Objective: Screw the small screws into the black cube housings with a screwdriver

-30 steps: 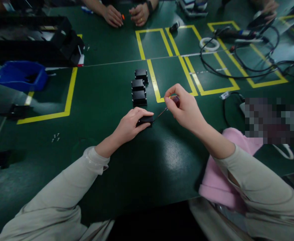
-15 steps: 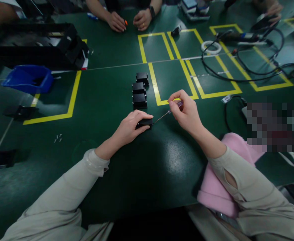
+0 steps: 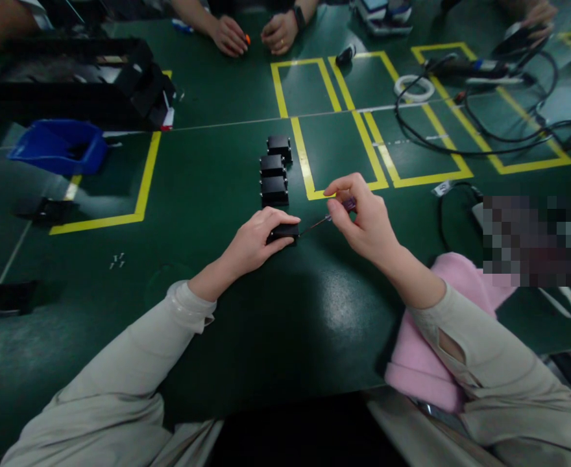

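Note:
My left hand (image 3: 256,241) is closed over a small black box (image 3: 284,232) on the green table, pressing it down. My right hand (image 3: 361,217) pinches a thin screwdriver (image 3: 331,215) with a dark reddish handle; its metal shaft slants down to the right side of that box. Just beyond, three more black boxes (image 3: 273,171) stand in a short row beside a yellow tape line.
A blue bin (image 3: 56,146) and a black rack (image 3: 71,78) stand at the far left. Small screws (image 3: 117,261) lie left of my arm. Another person's hands (image 3: 254,32) rest at the far edge. Black cables (image 3: 480,110) and white tape roll (image 3: 414,86) lie at right. A pink cloth (image 3: 441,337) sits under my right arm.
My right hand has shifted slightly right and lower with the screwdriver, still pointed at the box. My left hand stays on the box. The view has drifted a little.

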### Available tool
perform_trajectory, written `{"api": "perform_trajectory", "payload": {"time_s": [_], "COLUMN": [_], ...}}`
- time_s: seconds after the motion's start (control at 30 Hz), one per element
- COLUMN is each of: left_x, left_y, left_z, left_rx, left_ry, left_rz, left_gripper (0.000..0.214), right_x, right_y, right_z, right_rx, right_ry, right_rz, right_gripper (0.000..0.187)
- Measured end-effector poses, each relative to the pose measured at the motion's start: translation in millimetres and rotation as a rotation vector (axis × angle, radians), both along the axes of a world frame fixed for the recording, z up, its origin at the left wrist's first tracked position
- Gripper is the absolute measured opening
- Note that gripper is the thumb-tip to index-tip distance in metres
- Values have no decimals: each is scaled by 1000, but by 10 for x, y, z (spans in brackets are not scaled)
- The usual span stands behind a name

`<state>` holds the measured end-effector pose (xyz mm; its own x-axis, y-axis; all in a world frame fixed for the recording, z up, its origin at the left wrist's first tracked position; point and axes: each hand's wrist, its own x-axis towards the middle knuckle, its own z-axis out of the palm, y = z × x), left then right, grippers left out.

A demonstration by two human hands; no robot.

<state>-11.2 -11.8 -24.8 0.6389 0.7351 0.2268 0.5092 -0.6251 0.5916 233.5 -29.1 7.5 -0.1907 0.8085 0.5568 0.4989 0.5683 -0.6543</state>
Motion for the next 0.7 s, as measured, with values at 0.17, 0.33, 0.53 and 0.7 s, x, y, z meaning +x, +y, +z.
{"api": "perform_trajectory", "payload": {"time_s": [0.17, 0.33, 0.53, 0.7], "left_x": [2, 1, 4, 2], "left_y": [1, 4, -8, -2], "left_z": [-2, 0, 2, -8], "left_rx": [6, 2, -8, -10], "left_ry": [-6, -17, -20, -31], "left_rz": [0, -6, 1, -9], "left_gripper": [32, 31, 31, 32], "right_x": [-4, -17, -2, -14], "right_y": [-28, -31, -33, -33], "right_z": [12, 14, 15, 9], "right_rx": [-31, 6, -36, 11], "right_ry": [-49, -24, -13, -16], "right_rz": [1, 17, 34, 19], "right_gripper": [18, 8, 18, 8]}}
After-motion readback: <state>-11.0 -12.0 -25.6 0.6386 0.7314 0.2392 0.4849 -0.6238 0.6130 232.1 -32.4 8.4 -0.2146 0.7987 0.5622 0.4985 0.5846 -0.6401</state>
